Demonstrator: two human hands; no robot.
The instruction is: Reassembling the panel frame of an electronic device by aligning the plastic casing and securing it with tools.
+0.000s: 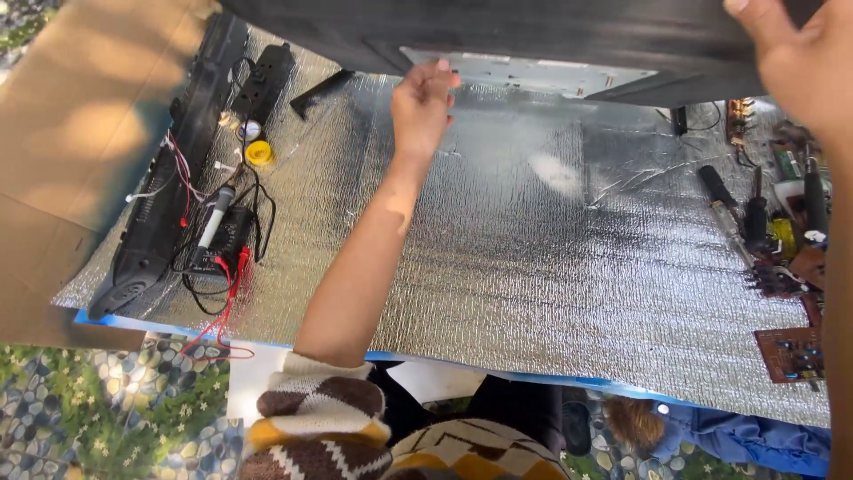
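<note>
The person stretches the left arm forward over the silver foil sheet [533, 267], with the elbow almost straight. The left hand [419, 105] is raised to the lower edge of a big dark panel [498, 36], which stands tilted across the far side of the sheet. Its fingers [435, 76] are curled together and touch the pale metal plate [533, 71] on the panel; I cannot tell if they pinch something small there. The right hand [795, 58] is at the top right corner of the view. It lies on the panel's edge with the fingers bent over it, so it grips the panel, but the fingertips are hidden behind the edge.

The foil sheet covers the tabletop, and a blue edge [178, 329] shows under its near side. On the left lies a long black bar [169, 196], with thin red and white wires [182, 169] on it. Beside it is a black power strip [262, 80], a yellow roll [259, 153] and a small black meter [227, 236] with red and black leads [233, 284] that hang over the near edge. A piece of brown cardboard [80, 133] is further left. On the right, near the right forearm, are several dark-handled tools [742, 218] and a brown circuit board [791, 351]. Nothing lies on the foil between the two hands. Below, I see the patterned sleeve [311, 409] of the person.
</note>
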